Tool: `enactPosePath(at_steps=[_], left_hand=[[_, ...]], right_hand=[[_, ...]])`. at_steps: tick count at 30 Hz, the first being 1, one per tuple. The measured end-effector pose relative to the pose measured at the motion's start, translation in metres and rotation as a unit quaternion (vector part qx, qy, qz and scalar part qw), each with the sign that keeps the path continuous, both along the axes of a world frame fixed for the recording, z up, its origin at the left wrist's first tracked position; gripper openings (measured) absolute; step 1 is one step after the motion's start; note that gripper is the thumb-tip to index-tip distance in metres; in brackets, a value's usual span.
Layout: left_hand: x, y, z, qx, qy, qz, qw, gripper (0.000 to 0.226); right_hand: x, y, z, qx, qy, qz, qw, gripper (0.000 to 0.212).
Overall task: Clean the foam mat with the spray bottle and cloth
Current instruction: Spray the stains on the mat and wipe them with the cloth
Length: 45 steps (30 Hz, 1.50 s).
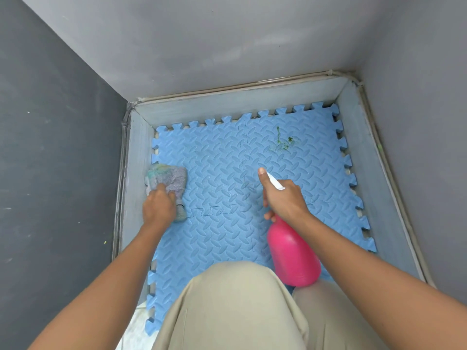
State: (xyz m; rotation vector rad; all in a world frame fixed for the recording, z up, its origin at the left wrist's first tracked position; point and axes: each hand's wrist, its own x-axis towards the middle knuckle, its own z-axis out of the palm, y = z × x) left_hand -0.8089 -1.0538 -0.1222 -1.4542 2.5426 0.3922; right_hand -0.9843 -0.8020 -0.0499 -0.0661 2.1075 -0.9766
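A blue foam mat (pixel 219 168) of interlocking tiles covers the floor in a walled corner. A green smear (pixel 284 141) marks its far right part. My left hand (pixel 159 205) presses a crumpled grey cloth (pixel 168 179) onto the mat's left edge. My right hand (pixel 283 198) grips the white trigger head of a pink spray bottle (pixel 293 253), index finger stretched forward, nozzle aimed toward the far side. The bottle's body hangs over the mat near my right knee.
Grey walls close in on the left, the back and the right. A pale grey skirting (pixel 364 152) runs around the mat. My knees in beige trousers (pixel 235 306) rest on the mat's near part. Pale floor (pixel 137 322) shows at the near left.
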Motion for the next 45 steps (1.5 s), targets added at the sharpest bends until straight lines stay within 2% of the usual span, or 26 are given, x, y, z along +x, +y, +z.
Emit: enactPosePath(at_steps=[3,6,9,13,17,19,22,24,27,32,34,37,39,41,43,45], left_hand=[[-0.032,0.013,0.001,0.003,0.026,-0.009,1.0,0.035],[-0.083,0.031,0.003,0.032,0.047,-0.04,0.998,0.038],[-0.141,0.055,0.003,0.052,0.066,-0.071,0.994,0.039],[-0.205,0.093,-0.001,0.07,0.082,-0.105,0.989,0.035],[-0.25,0.131,-0.005,0.074,0.08,-0.195,0.975,0.033],[-0.271,0.164,-0.001,0.068,0.062,-0.3,0.95,0.033],[-0.289,0.216,-0.004,0.074,0.034,-0.482,0.873,0.029],[-0.296,0.224,-0.009,0.059,0.022,-0.522,0.85,0.029],[-0.302,0.191,-0.012,0.006,0.043,-0.484,0.874,0.039],[-0.289,0.077,-0.013,-0.061,0.02,-0.287,0.956,0.031],[-0.279,0.045,-0.015,-0.054,0.011,-0.243,0.968,0.03],[-0.28,0.045,-0.017,-0.009,0.022,-0.239,0.971,0.032],[-0.282,0.073,-0.018,0.033,0.036,-0.286,0.957,0.034],[-0.278,0.125,-0.023,0.084,0.052,-0.365,0.926,0.031],[-0.272,0.192,-0.026,0.138,0.06,-0.465,0.873,0.027],[-0.27,0.24,-0.023,0.153,0.041,-0.548,0.821,0.026]], right_hand=[[-0.014,0.022,-0.001,0.007,-0.003,-0.095,0.995,0.079],[-0.027,0.048,0.001,-0.034,-0.037,-0.193,0.98,0.083],[-0.038,0.064,0.006,-0.052,-0.049,-0.211,0.975,0.085],[-0.046,0.087,0.011,-0.051,-0.023,-0.24,0.969,0.084],[-0.052,0.122,0.02,-0.062,-0.012,-0.288,0.955,0.069],[-0.056,0.131,0.02,-0.075,-0.013,-0.291,0.954,0.07],[-0.061,0.131,0.016,-0.074,-0.005,-0.266,0.961,0.079],[-0.064,0.127,0.012,-0.063,-0.01,-0.261,0.963,0.076],[-0.067,0.123,0.005,-0.05,-0.018,-0.252,0.966,0.073],[-0.067,0.133,0.0,-0.062,-0.016,-0.268,0.961,0.075],[-0.067,0.138,-0.001,-0.074,-0.015,-0.285,0.956,0.071],[-0.067,0.138,0.0,-0.08,-0.018,-0.292,0.953,0.069],[-0.065,0.134,0.0,-0.074,-0.018,-0.291,0.954,0.072],[-0.064,0.13,0.002,-0.069,-0.017,-0.284,0.956,0.072],[-0.065,0.13,0.002,-0.071,-0.012,-0.281,0.957,0.072],[-0.066,0.132,0.002,-0.072,-0.009,-0.282,0.957,0.069]])
